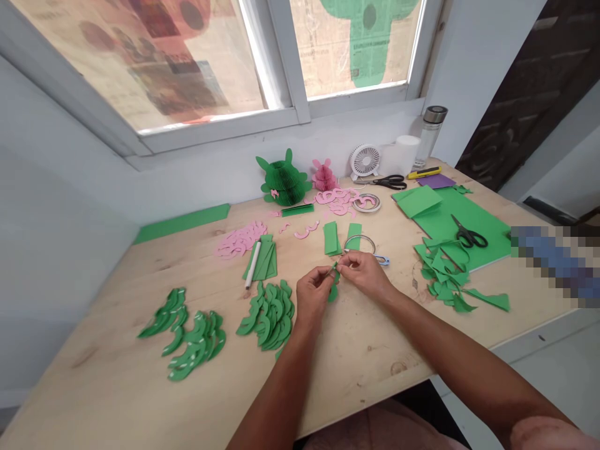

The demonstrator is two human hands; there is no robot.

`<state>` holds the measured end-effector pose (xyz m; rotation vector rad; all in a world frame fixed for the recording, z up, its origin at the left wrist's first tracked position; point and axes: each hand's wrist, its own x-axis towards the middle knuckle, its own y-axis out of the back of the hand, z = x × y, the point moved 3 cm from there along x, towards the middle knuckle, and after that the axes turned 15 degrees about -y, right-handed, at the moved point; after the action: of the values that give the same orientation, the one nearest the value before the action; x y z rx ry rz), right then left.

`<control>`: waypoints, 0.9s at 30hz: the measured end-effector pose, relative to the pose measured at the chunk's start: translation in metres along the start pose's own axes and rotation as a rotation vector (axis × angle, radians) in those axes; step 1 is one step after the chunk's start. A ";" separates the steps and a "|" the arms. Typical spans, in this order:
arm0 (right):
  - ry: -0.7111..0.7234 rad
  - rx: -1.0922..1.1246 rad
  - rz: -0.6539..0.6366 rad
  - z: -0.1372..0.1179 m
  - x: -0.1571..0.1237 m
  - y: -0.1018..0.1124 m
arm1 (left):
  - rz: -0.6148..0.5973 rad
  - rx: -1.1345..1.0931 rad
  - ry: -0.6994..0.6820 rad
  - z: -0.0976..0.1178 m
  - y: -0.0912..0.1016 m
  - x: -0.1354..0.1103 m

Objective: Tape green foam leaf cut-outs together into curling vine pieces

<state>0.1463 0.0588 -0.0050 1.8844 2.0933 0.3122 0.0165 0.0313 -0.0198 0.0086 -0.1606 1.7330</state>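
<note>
My left hand point(313, 294) and my right hand point(364, 273) meet over the middle of the wooden table point(356, 350). Both pinch a small green paper cutout point(333, 282) that hangs between the fingertips. Just left of my left hand lies a pile of curved green cutouts point(268, 314). Two more piles of green cutouts point(187, 334) lie further left. A tape ring point(360, 242) and two green paper strips point(336, 238) sit just beyond my hands.
Pink cutouts point(239, 240), a white pen point(252, 264), a green paper model point(283, 180) and a pink one point(323, 175) stand behind. On the right: green sheets point(462, 219), black scissors point(469, 236), green scraps point(445, 278), a fan point(365, 161), a bottle point(430, 134).
</note>
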 end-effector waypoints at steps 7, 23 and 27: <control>0.004 -0.003 0.004 0.000 -0.001 0.001 | 0.004 -0.022 -0.015 0.000 0.000 0.000; 0.042 -0.037 0.022 -0.005 -0.003 0.001 | 0.011 0.030 -0.090 0.003 -0.001 -0.001; 0.052 -0.054 0.025 -0.006 -0.003 0.001 | 0.009 0.062 -0.107 0.004 -0.001 -0.001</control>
<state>0.1454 0.0560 0.0010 1.8921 2.0742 0.4229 0.0173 0.0297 -0.0157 0.1472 -0.1856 1.7466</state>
